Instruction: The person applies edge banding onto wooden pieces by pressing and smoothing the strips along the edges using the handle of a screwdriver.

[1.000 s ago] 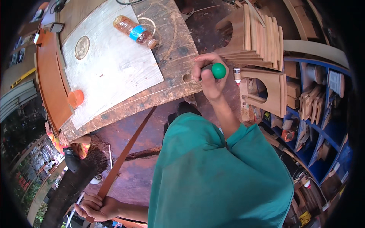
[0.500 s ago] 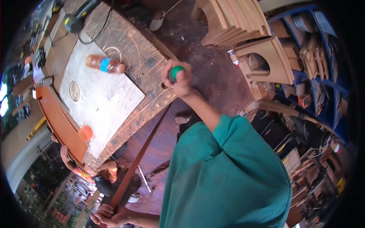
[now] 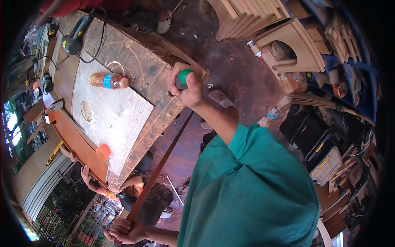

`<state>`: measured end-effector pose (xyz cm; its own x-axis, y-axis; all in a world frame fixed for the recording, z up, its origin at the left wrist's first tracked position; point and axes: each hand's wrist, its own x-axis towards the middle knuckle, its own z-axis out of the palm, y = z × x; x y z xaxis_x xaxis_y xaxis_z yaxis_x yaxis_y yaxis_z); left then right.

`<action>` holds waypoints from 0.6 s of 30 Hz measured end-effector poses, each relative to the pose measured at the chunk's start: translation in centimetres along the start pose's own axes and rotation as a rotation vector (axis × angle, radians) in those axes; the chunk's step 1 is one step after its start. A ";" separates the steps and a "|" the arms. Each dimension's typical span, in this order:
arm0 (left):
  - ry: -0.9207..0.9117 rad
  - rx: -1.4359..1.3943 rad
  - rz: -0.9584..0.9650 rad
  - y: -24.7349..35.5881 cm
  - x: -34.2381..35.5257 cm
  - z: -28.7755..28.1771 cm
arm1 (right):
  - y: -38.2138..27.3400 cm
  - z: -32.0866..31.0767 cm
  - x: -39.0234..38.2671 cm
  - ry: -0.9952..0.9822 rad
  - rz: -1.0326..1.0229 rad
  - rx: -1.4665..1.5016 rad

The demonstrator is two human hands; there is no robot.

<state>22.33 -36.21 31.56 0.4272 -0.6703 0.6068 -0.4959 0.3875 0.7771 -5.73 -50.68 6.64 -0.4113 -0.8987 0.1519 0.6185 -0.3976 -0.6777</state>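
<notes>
My right hand [image 3: 190, 88] is closed round a rounded object with a green top and dark grey side [image 3: 184, 77], just above the corner of a worn wooden workbench [image 3: 154, 61]. Its lower end is hidden, so its kind cannot be told. At the bottom left, my left hand [image 3: 126, 231] grips the near end of a long brown wooden strip [image 3: 158, 168]. The strip slants up and away beside the bench, its far end close below my right hand. A pale board [image 3: 127, 111] lies on the bench, with a plastic bottle [image 3: 108, 80] and an orange round piece [image 3: 103, 152] on it.
A corded power tool [image 3: 72, 41] rests at the bench's far end. Another person's hands [image 3: 85, 175] are at a curved orange-brown panel [image 3: 78, 142]. Someone in red [image 3: 94, 5] stands beyond. Cut wooden panels [image 3: 251, 18] and a small bottle [image 3: 254, 48] are at right.
The view has shifted slightly. A person in red has come into view at the far left, and a shoe now shows below my right hand. Both hands keep their grips.
</notes>
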 end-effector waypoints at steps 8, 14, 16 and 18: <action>0.010 0.027 0.007 0.1 -0.5 -1.0 | 1.1 -0.3 0.6 0.160 0.054 0.056; 0.109 -0.018 -0.074 0.8 -1.4 -0.8 | 2.7 0.1 0.0 0.092 -0.001 -0.078; 0.069 -0.009 -0.071 0.9 -1.5 -0.8 | 3.1 0.9 0.2 -0.076 -0.073 -0.338; 0.030 0.006 -0.057 0.9 -1.5 -0.9 | 2.4 1.7 0.3 -0.341 -0.077 -0.456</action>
<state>21.93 -34.24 31.50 0.4776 -0.6719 0.5661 -0.4741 0.3454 0.8099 -3.24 -52.17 6.27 -0.1578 -0.9094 0.3848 0.2131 -0.4119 -0.8860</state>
